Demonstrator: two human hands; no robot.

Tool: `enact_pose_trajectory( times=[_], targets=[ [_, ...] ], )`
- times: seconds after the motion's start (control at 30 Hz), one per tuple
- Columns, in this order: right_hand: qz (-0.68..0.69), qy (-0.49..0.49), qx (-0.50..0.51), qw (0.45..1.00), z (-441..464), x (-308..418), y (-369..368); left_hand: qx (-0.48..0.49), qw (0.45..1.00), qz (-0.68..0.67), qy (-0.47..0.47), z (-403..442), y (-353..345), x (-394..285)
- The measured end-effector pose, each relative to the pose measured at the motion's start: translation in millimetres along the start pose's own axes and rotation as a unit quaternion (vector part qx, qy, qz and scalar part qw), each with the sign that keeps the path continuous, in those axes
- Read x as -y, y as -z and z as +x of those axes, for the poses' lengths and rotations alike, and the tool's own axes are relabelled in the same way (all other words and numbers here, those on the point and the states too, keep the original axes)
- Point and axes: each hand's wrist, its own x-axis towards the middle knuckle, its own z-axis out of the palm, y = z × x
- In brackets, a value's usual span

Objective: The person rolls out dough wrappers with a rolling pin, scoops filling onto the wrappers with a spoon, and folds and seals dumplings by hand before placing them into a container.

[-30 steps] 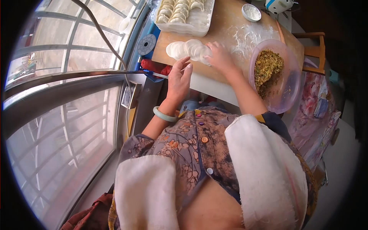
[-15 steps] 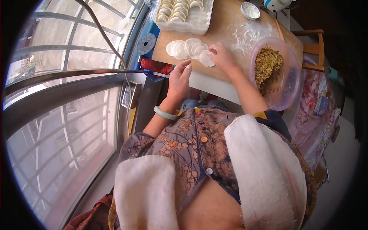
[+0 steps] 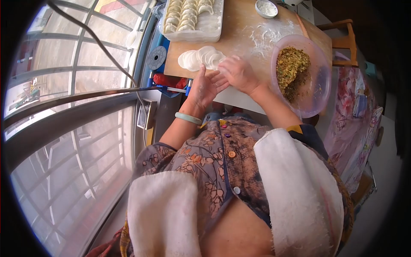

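My left hand (image 3: 207, 89) is palm up with its fingers spread, in front of the board's near edge. Close above its fingertips is my right hand (image 3: 239, 75), fingers bent together; what they pinch is hidden or too blurred to make out. A row of overlapping round dough wrappers (image 3: 201, 58) lies on the wooden board (image 3: 239, 38) just beyond both hands. To the right stands a pinkish bowl (image 3: 319, 81) with chopped filling (image 3: 291, 70) heaped at its left side.
A plastic tray (image 3: 192, 36) of folded dumplings (image 3: 173, 15) is at the back left. Behind are a small bowl of flour (image 3: 267, 8) and a thin rolling pin (image 3: 302, 25). A barred window (image 3: 72, 107) fills the left, a wooden chair (image 3: 349, 43) the right.
My right hand has left the end of the wrapper row and come back to my left hand. My left hand has turned palm up and opened. The view has shifted slightly.
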Motion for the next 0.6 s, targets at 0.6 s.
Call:
enact_pose_trajectory(
  times=[0.6],
  targets=[
    [-0.151, -0.384, -0.047, 0.91, -198.3, 49.4, 189.8, 0.095, 0.959, 0.252, -0.087, 29.4, -119.1, 37.0]
  ],
)
